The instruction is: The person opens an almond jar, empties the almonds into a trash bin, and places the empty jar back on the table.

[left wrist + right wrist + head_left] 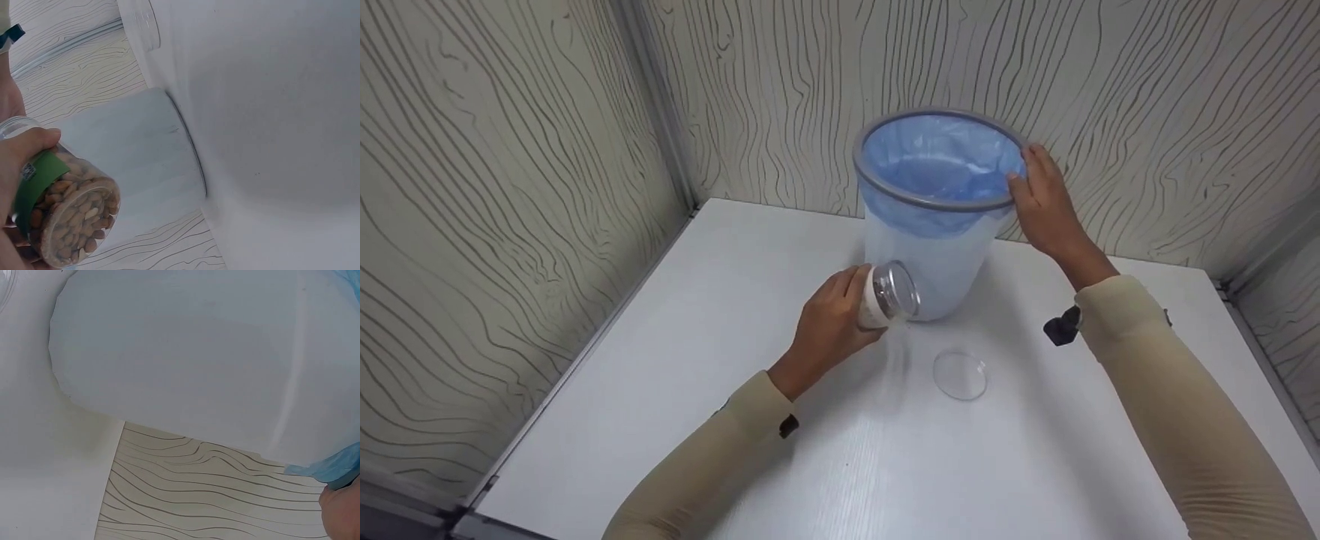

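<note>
In the head view my left hand (832,319) grips a clear plastic jar of almonds (876,304), tilted with its silvery metal top (901,289) toward the right. The left wrist view shows brown almonds (81,225) through the jar's base and a green label (42,183) round its side. My right hand (1046,206) holds the grey rim (930,201) of a tall whitish waste bin (930,262), fingers over its right edge. A blue bag (937,157) lines the bin. On the table in front lies a clear round plastic lid (960,375).
The bin stands on a white table (697,337) near its back edge. Wood-grain patterned panels (780,97) rise behind the table and on both sides, with metal framing (660,112) at the back left corner.
</note>
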`<control>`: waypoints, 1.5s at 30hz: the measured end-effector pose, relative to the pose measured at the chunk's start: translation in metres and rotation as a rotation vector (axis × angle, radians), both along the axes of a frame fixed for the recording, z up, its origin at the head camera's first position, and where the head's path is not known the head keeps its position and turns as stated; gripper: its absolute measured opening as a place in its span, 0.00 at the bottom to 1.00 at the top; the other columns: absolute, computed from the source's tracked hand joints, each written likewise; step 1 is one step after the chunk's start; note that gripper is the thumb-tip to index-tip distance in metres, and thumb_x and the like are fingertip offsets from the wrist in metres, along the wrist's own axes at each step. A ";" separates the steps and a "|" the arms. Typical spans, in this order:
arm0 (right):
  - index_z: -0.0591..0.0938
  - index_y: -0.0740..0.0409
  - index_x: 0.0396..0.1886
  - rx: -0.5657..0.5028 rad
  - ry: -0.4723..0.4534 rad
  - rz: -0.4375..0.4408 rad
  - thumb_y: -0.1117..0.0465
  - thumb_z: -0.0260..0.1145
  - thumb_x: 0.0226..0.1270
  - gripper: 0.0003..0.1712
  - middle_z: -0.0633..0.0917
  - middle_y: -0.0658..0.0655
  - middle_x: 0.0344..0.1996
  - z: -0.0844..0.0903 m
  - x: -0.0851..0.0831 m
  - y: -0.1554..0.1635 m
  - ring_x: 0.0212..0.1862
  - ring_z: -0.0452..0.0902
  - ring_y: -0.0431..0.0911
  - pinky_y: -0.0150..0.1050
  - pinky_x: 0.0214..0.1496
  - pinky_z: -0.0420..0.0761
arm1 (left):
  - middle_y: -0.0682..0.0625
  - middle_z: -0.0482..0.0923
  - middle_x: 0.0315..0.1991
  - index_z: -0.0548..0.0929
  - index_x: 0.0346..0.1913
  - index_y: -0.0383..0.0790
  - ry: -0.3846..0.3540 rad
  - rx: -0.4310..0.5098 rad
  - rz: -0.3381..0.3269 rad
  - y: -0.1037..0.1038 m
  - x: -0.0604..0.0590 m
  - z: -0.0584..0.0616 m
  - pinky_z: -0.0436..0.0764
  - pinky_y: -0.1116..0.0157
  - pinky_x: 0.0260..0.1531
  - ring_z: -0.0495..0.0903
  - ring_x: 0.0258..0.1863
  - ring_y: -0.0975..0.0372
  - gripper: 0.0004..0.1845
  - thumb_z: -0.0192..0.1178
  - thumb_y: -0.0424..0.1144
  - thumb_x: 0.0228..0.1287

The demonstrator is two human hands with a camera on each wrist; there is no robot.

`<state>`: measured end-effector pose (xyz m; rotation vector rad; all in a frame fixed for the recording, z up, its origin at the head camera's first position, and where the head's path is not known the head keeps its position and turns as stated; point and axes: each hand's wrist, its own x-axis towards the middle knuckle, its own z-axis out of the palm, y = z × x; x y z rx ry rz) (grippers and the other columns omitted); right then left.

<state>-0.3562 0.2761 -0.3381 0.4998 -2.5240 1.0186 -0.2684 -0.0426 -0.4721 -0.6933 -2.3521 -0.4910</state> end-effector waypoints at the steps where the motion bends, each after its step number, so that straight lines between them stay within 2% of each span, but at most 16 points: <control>1: 0.50 0.72 0.79 0.000 -0.001 -0.002 0.48 0.42 0.81 0.40 0.48 0.68 0.80 0.000 0.000 0.000 0.81 0.38 0.57 0.53 0.81 0.41 | 0.42 0.77 0.62 0.70 0.70 0.35 -0.003 0.003 -0.001 0.000 0.000 0.001 0.78 0.59 0.62 0.79 0.60 0.53 0.50 0.82 0.51 0.45; 15: 0.53 0.73 0.78 -0.005 0.006 -0.010 0.48 0.41 0.81 0.39 0.48 0.68 0.80 -0.001 -0.001 0.002 0.81 0.38 0.58 0.55 0.81 0.41 | 0.42 0.76 0.62 0.70 0.71 0.35 0.003 -0.001 0.004 -0.004 0.000 0.012 0.78 0.58 0.62 0.79 0.61 0.53 0.51 0.81 0.51 0.44; 23: 0.52 0.71 0.79 -0.007 0.005 -0.018 0.47 0.41 0.81 0.40 0.48 0.67 0.80 0.000 -0.004 -0.001 0.81 0.37 0.57 0.54 0.81 0.41 | 0.43 0.77 0.62 0.71 0.69 0.35 0.025 0.037 -0.011 -0.007 -0.001 0.021 0.78 0.58 0.62 0.78 0.61 0.54 0.49 0.81 0.51 0.44; 37: 0.53 0.69 0.79 -0.006 0.003 -0.031 0.46 0.42 0.81 0.40 0.49 0.66 0.80 -0.005 -0.002 0.001 0.81 0.39 0.57 0.55 0.81 0.43 | 0.43 0.78 0.62 0.70 0.70 0.37 0.026 0.059 -0.013 -0.011 -0.002 0.028 0.77 0.56 0.63 0.79 0.60 0.53 0.49 0.81 0.51 0.45; 45: 0.53 0.73 0.78 -0.012 0.036 -0.007 0.49 0.43 0.80 0.39 0.51 0.69 0.79 -0.006 -0.004 0.000 0.81 0.41 0.59 0.54 0.81 0.44 | 0.42 0.78 0.61 0.69 0.70 0.36 0.040 0.066 0.008 -0.016 -0.002 0.031 0.79 0.55 0.61 0.80 0.60 0.52 0.51 0.82 0.51 0.44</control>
